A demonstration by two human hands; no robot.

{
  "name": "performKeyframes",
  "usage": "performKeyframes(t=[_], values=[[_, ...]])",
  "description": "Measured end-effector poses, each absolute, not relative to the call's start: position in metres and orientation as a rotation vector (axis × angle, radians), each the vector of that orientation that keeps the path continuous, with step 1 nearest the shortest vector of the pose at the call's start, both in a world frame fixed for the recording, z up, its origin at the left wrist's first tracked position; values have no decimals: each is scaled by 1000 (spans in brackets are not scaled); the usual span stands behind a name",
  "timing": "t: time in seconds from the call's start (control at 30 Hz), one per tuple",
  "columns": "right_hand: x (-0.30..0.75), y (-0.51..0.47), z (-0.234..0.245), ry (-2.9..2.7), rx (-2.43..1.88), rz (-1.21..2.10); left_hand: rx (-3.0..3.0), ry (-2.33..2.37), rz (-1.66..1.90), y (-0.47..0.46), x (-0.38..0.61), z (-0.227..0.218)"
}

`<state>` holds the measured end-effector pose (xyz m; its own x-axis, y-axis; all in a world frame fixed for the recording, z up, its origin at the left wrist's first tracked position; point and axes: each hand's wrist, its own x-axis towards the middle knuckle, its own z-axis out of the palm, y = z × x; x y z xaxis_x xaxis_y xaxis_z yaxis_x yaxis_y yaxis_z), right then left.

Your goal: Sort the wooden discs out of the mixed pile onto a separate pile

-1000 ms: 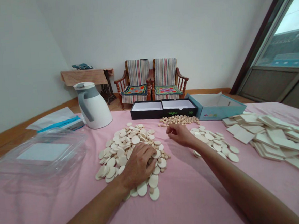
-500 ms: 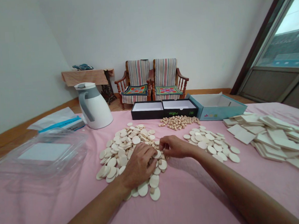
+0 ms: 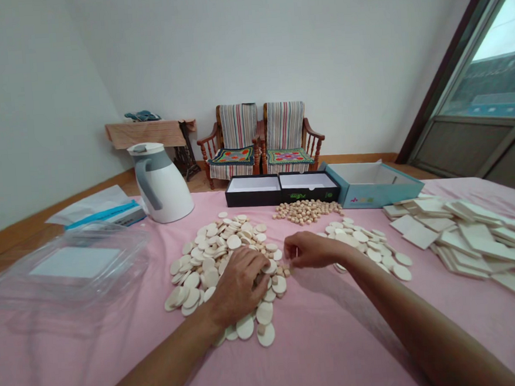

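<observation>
A heap of round pale wooden discs (image 3: pixel 210 277) with small wooden beads mixed in lies in front of me. My left hand (image 3: pixel 241 282) rests on its near right side, with fingers curled and thumb bent round a disc (image 3: pixel 270 267). Just right of the heap is my right hand (image 3: pixel 308 249), fingers drawn together in a pinch; whatever they hold is hidden. A few beads (image 3: pixel 284 271) lie at the heap's edge beside those fingertips. Partly behind my right wrist sits a smaller pile of discs (image 3: pixel 373 245). Loose beads (image 3: pixel 305 211) form a separate pile beyond.
Far right, square wooden tiles (image 3: pixel 476 233) are piled up. Two black boxes (image 3: pixel 253 199) and a light blue box (image 3: pixel 363 197) stand at the back. A white jug (image 3: pixel 169 187), a clear plastic container (image 3: pixel 125 255) and a blue-white packet (image 3: pixel 109 214) occupy the left of the pink cloth (image 3: pixel 321 347).
My right hand has drawn away to the right from the heap's edge, uncovering several beads and a disc there. My left hand stays on the heap.
</observation>
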<state>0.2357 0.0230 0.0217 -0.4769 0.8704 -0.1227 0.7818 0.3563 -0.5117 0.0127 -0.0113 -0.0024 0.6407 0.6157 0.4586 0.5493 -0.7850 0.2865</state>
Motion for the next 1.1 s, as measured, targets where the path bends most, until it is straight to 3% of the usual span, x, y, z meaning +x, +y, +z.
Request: performKeyframes(t=[0.33,0.53,0.77,0.97,1.1], values=[[235,24,12,-2493,-1603,730,2737,976,834,-11,13,-3],[235,32,17,-1895,-1667,242,2737,971,841,-11,12,-3],[223,14,22,-2423,-1317,786,2734,974,839,-11,13,-1],[216,12,10,-2463,-1309,795,2748,989,824,-11,13,-1],[222,20,7,-2415,-1444,600,2747,978,834,-11,13,-1]])
